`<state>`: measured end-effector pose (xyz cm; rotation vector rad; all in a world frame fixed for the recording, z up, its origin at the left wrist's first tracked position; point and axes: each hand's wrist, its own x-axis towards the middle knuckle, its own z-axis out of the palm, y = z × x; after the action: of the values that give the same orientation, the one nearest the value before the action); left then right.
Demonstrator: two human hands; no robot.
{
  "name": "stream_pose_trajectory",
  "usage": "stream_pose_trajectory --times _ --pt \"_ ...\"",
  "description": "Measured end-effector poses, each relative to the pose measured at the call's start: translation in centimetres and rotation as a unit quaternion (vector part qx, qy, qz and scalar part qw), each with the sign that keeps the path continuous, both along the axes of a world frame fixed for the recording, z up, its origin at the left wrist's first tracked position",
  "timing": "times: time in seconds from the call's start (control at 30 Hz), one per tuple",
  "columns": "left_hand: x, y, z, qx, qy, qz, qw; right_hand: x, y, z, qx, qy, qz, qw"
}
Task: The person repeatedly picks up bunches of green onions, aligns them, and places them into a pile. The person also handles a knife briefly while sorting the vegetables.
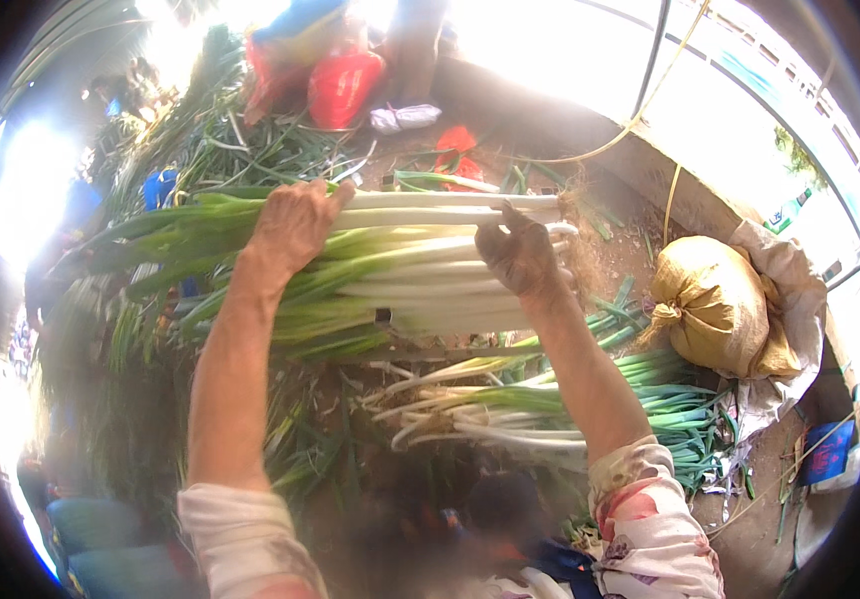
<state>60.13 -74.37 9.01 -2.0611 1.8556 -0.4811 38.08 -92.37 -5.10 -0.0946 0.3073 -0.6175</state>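
Long green onions point(430, 281) lie side by side in a broad row, green leaves to the left and white stems and roots to the right. My left hand point(299, 224) is closed around the stalks at the row's far edge, where green turns to white. Near the root end, my right hand point(520, 251) rests at the white stems of the same stalks, thumb and fingers curled; whether it grips one cannot be told. Nearer to me, a second pile of green onions point(490, 419) lies with its roots to the left and its leaves to the right, partly behind my right forearm.
A tied yellow sack point(711, 307) sits at the right on a pale woven sack point(797, 292). More leafy onions point(250, 150) are heaped at the far left. Beyond the row are a red object point(344, 86), a white bundle point(405, 118) and red plastic point(458, 153). A low ledge point(677, 180) runs behind.
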Motion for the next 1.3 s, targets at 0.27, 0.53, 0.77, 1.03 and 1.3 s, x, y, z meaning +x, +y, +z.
stream_pose_trajectory --times 0.27,0.53,0.77,1.03,1.3 --pt "1.7 -9.1 -11.8 0.054 0.201 0.168 0.964 -7.9 0.4 0.7 -0.463 0.453 0.192 0.738" --pt "2.7 -8.7 -8.4 0.12 0.256 0.117 0.952 1.4 -8.9 0.1 -0.791 0.532 0.186 0.238" --pt "4.5 -8.2 -6.9 0.109 0.207 0.038 0.971 -0.3 -10.4 -4.5 -0.788 0.528 0.102 0.299" --pt "3.9 -9.8 -7.8 0.025 0.031 0.015 0.999 -0.6 -10.8 -5.2 -0.778 0.514 0.116 0.341" --pt "5.8 -8.3 -12.0 0.056 0.222 0.097 0.968 -1.2 -10.9 -5.4 -0.765 0.513 0.19 0.34"
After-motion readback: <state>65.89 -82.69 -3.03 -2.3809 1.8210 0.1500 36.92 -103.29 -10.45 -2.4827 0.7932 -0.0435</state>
